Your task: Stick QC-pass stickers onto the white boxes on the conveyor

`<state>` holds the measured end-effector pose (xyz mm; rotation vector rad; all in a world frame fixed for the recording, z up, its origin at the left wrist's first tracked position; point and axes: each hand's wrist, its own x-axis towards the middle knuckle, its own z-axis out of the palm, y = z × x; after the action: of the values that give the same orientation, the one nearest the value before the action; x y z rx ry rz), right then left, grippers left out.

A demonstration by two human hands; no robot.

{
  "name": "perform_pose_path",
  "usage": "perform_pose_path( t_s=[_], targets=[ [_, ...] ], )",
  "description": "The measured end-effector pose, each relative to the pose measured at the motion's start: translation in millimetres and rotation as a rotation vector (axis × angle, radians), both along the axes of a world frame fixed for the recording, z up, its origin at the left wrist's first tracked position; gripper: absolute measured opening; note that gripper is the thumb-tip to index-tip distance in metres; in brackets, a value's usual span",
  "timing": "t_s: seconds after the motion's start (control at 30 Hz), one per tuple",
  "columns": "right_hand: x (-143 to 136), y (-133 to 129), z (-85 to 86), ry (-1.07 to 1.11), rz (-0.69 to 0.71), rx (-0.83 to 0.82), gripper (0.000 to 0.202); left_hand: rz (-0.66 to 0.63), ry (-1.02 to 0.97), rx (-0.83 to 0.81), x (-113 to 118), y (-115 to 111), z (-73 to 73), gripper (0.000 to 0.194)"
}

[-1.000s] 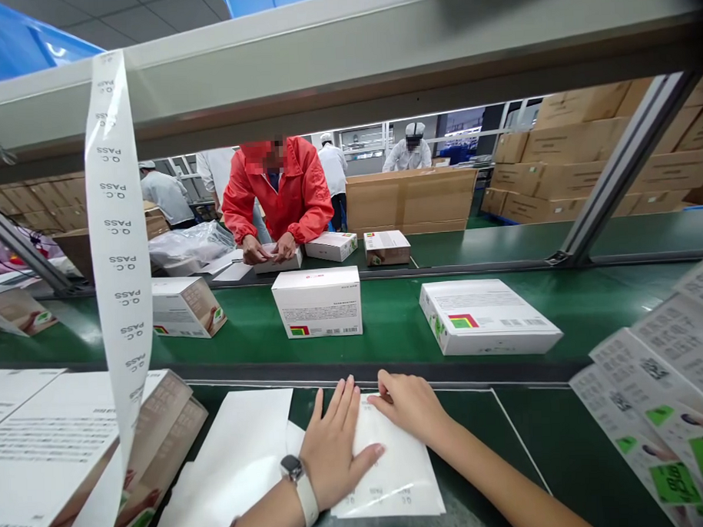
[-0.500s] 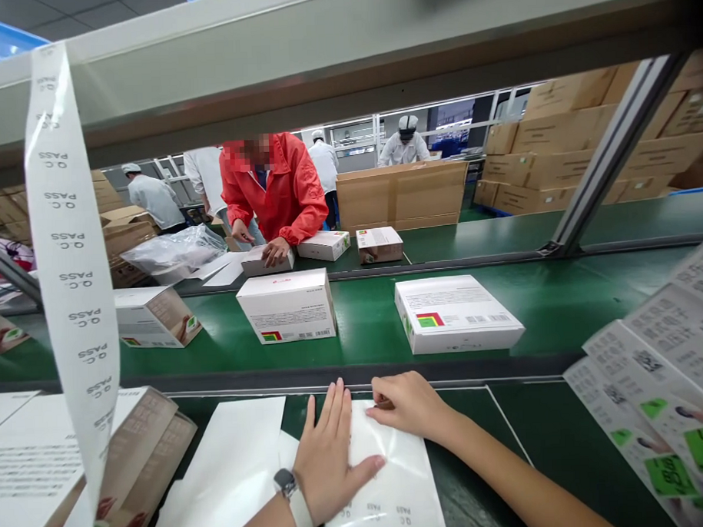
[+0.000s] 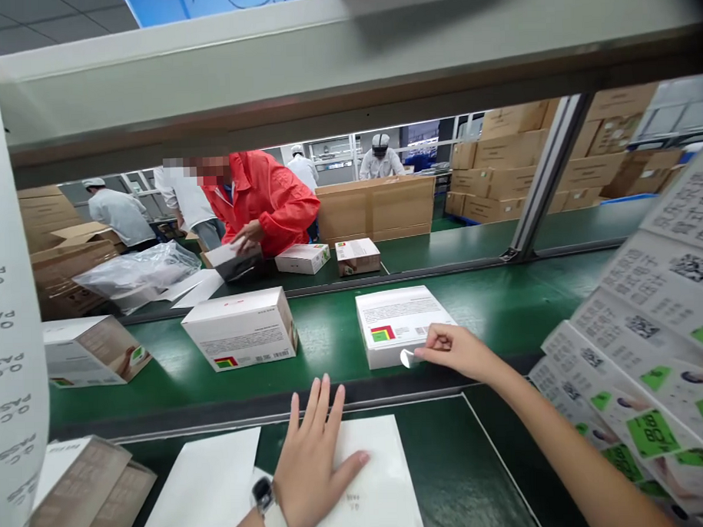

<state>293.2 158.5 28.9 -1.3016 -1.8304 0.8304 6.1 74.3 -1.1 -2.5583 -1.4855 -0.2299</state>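
My left hand (image 3: 312,465) lies spread and flat on a white sheet of stickers (image 3: 381,462), which has small grey print near its lower part. A watch is on that wrist. Between the thumb and fingertips of my right hand (image 3: 461,352) is a small round clear sticker (image 3: 409,359). The sticker is at the lower front side of a white box (image 3: 396,312) on the green conveyor; whether it touches the box I cannot tell. Part of the box's right side is hidden behind my hand.
Other white boxes (image 3: 238,329) stand to the left on the conveyor (image 3: 325,349). A printed sticker strip (image 3: 10,306) hangs at the far left. Printed, folded leaflets (image 3: 631,346) are at the right. Across the line, a person in red (image 3: 268,197) handles a box.
My right hand has moved up and right from the sheet to the white box, now with a sticker in its fingers. My left hand stays on the sheet. The view has shifted right.
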Motion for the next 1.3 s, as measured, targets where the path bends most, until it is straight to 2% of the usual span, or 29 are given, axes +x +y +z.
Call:
perform_pose_path(
  t_s=[0.07,0.17,0.27,0.4,0.7,0.93,1.07,1.13,1.2,1.3],
  targets=[
    [16.3,10.6,-2.0,-0.029,-0.069,-0.004,0.03,-0.053,-0.025,0.03,12.6,17.5,16.2,0.066],
    [20.0,22.3,-3.6,-0.106,-0.106,0.015,0.031,-0.127,-0.056,0.052,32.6,46.2,33.1,0.062],
    [9.9,30.5,-1.3,-0.192,-0.111,0.062,0.031,-0.192,-0.055,0.041,47.0,69.9,37.5,0.061],
    [-2.4,37.4,3.2,-0.29,-0.085,0.093,0.029,-0.25,-0.041,0.034,54.3,88.4,33.5,0.059],
    [-16.3,47.8,6.7,-0.409,-0.024,0.09,0.026,-0.283,-0.027,0.033,52.3,103.0,28.7,0.056],
    [-34.2,51.7,14.5,-0.548,0.026,0.178,0.024,-0.275,0.015,0.014,35.5,104.1,27.2,0.054],
    [-22.5,51.4,21.3,-0.674,-0.121,0.21,0.02,-0.263,0.022,0.012,22.8,103.2,27.6,0.051],
    [-19.5,49.0,20.3,-0.665,-0.154,0.207,0.024,-0.271,0.029,0.012,17.2,105.4,29.8,0.051],
    [-23.6,45.9,14.7,-0.627,-0.08,0.231,0.032,-0.301,0.052,0.011,13.1,110.6,33.2,0.052],
    [-38.3,43.7,1.2,-0.62,0.083,0.278,0.057,-0.372,0.097,0.011,9.4,122.6,37.8,0.054]
  ],
)
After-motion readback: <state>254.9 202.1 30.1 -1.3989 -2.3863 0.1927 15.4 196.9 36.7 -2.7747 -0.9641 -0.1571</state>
